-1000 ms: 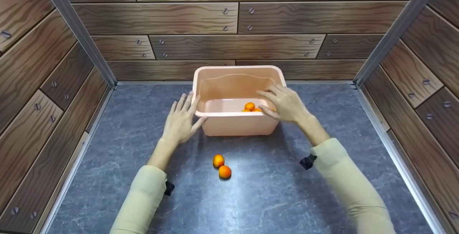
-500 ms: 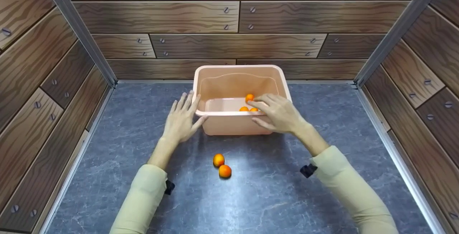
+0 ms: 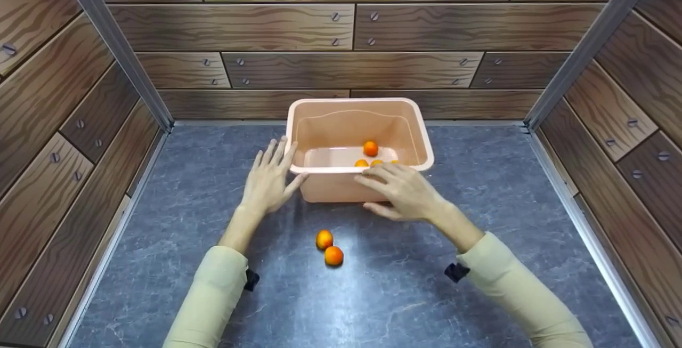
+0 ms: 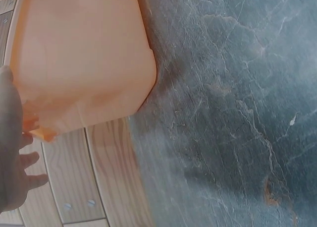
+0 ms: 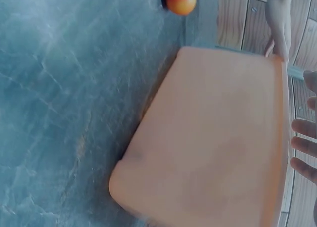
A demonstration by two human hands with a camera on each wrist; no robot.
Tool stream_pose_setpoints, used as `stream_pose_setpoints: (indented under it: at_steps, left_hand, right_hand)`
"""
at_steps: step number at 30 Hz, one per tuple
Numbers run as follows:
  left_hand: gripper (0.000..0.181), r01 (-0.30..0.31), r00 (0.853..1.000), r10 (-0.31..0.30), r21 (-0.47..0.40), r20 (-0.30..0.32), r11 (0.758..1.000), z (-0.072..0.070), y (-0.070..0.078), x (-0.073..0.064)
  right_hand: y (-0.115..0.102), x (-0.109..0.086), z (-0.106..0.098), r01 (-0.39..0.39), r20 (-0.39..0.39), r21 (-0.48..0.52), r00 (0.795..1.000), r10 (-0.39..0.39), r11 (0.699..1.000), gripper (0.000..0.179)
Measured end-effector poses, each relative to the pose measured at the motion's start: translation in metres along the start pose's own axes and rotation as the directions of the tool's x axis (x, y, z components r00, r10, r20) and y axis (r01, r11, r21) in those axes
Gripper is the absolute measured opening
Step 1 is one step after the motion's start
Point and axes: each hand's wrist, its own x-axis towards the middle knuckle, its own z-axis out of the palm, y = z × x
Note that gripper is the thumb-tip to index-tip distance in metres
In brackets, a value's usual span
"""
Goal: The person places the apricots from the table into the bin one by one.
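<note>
A peach-coloured plastic bin [image 3: 341,187] stands near the back wall in the head view. My left hand [image 3: 268,180] lies against its left front corner, fingers spread and straight, thumb at the rim. Just in front of the bin's front wall hovers my right hand [image 3: 405,193], fingers loosely extended and holding nothing. Inside the bin are several small round orange fruits, one [image 3: 370,148] in full sight and others partly hidden behind the front rim. Two more, a yellow-orange fruit [image 3: 324,240] and a redder fruit [image 3: 334,256], sit together on the tabletop nearer me.
The grey marbled tabletop [image 3: 213,151] is bounded by wood-patterned panels [image 3: 287,28] behind and on both sides. Metal strips [image 3: 581,220] run along its edges. Black wrist straps [image 3: 456,272] show at both cuffs.
My right hand has come from over the bin's right side, out across the front rim toward me and leftward. The fruits in the bin have shifted. My left hand stays put.
</note>
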Motion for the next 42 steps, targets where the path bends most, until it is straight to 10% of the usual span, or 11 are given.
stream_pose_setpoints:
  at_steps: [20,42]
  left_hand:
    - [0.082,-0.001,1.000,0.001,0.009,-0.014,1.000,0.002,0.000,-0.001]
    - [0.080,-0.006,1.000,0.006,0.002,-0.029,1.000,0.001,0.000,-0.001]
  right_hand:
    - [-0.052,-0.014,0.031,0.173,0.020,-0.021,0.985,-0.173,0.985,0.063]
    - [-0.089,-0.026,0.070,0.195,0.245,-0.006,0.951,-0.188,0.981,0.054]
